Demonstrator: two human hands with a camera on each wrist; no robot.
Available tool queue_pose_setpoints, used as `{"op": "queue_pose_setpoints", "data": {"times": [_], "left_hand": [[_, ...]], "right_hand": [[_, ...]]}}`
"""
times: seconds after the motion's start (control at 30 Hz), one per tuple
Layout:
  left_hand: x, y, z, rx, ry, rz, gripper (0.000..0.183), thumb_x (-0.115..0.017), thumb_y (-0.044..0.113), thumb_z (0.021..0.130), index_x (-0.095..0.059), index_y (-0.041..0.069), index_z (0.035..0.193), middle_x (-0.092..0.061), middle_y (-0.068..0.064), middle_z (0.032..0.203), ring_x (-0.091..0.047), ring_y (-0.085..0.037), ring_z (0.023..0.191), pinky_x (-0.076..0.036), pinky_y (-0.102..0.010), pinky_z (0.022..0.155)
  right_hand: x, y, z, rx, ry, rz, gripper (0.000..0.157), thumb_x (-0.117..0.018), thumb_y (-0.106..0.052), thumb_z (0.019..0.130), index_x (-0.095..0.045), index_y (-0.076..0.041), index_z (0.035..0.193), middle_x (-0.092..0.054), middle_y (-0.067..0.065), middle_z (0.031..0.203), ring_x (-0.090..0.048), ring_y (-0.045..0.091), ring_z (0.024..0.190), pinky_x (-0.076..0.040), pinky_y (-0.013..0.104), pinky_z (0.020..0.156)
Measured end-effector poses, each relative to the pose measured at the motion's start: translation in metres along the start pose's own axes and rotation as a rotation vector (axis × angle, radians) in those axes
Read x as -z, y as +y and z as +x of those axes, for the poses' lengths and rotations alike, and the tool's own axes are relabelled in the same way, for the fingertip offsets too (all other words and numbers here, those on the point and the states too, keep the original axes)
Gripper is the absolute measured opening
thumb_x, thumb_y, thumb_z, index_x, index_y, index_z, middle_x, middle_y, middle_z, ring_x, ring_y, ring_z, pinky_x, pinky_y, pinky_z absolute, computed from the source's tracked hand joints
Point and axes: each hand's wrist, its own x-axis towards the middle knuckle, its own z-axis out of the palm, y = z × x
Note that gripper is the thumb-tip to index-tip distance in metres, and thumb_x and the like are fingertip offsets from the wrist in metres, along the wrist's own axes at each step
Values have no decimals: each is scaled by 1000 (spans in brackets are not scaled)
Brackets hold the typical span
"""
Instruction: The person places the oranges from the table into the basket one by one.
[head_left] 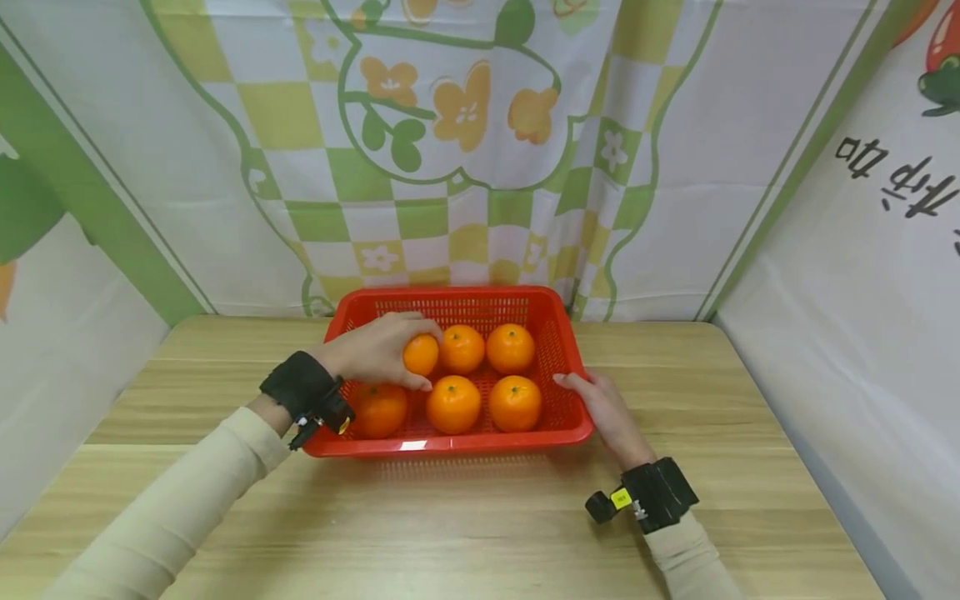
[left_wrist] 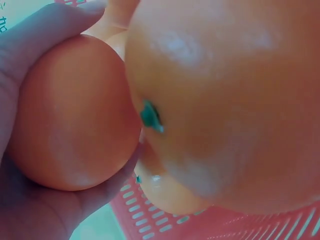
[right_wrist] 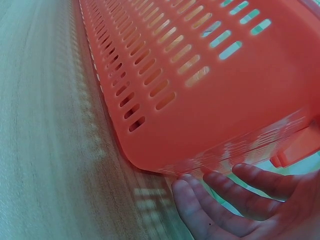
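In the head view a red plastic basket holds several oranges in two rows. My left hand reaches over its left side and grips an orange between thumb and fingers. Close up in the left wrist view, that held orange lies against the palm, beside a larger-looking orange with a green stem. At the basket's right end, my right hand holds the rim, thumb on top. The right wrist view shows its fingers against the outside of the slotted basket wall.
The basket stands on a wood-grain table, near its back edge. Behind hangs a checked, flowered curtain. White panels flank the table on both sides. Black straps with small cameras sit on both wrists.
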Motion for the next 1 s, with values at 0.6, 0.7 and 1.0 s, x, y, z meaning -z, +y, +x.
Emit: {"op": "queue_pose_setpoints", "data": {"times": [0.6,0.7,1.0], "left_hand": [[-10,3,7,-56,-97,32,59,-82,42,66,-58,17,114,-58,-7,117,-45,-28,112,-35,-51,97],[-12,5,10,-56,-116,54,61,-83,44,65,-58,17,113,-58,-4,112,-49,-25,103,-39,-48,93],[-16,10,15,-9,-183,103,65,-84,42,64,-56,15,117,-51,-16,126,-34,-40,124,-25,-59,104]], "right_hand": [[1,2,1,5,-11,16,43,-52,-27,95,-49,4,125,-62,30,109,-64,39,87,-58,34,67],[1,1,1,5,-12,13,43,-52,-27,95,-49,5,125,-62,30,109,-64,39,87,-58,34,67],[1,-2,-2,6,-20,13,43,-52,-27,96,-49,4,125,-62,31,108,-63,40,87,-58,34,67]]}}
